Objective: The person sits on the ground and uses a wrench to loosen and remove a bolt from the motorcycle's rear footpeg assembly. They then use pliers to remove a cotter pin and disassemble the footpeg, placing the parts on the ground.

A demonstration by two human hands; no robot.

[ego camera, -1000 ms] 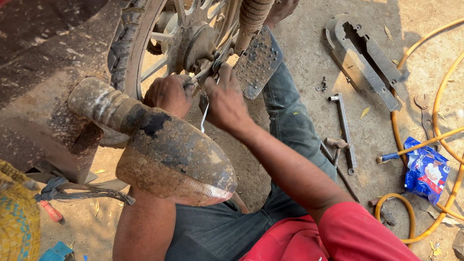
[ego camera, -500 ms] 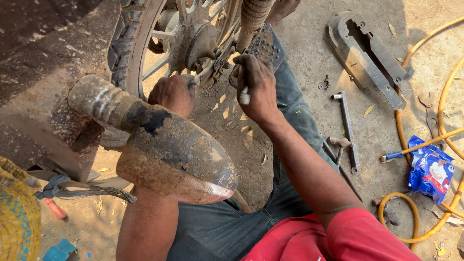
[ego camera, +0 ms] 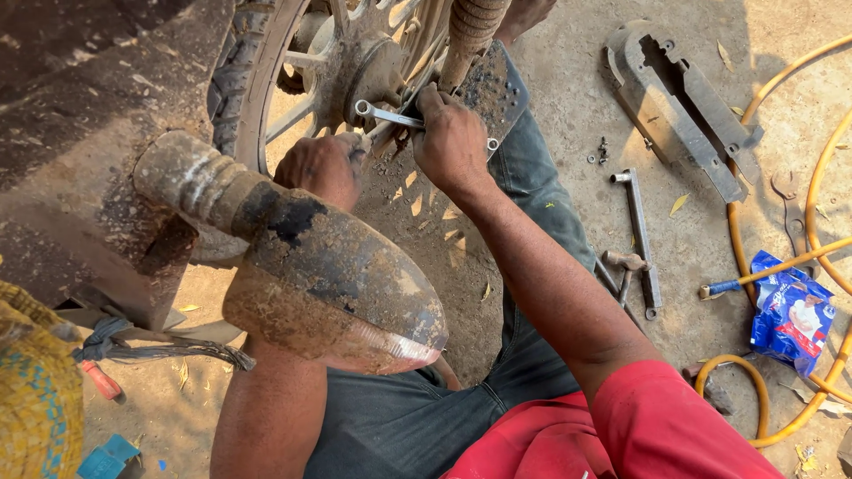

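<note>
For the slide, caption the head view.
Right hand holds a spanner at a motorcycle wheel hub; left hand braces beside the muddy exhaust.

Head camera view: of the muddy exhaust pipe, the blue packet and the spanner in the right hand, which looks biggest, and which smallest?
1. Muddy exhaust pipe, though it lies nearest the camera.
2. Blue packet.
3. Spanner, partly hidden in the right hand, so its rank below the packet is unsure.

Right hand (ego camera: 451, 142) on wrench (ego camera: 390, 115) by wheel hub (ego camera: 359, 75)
</note>
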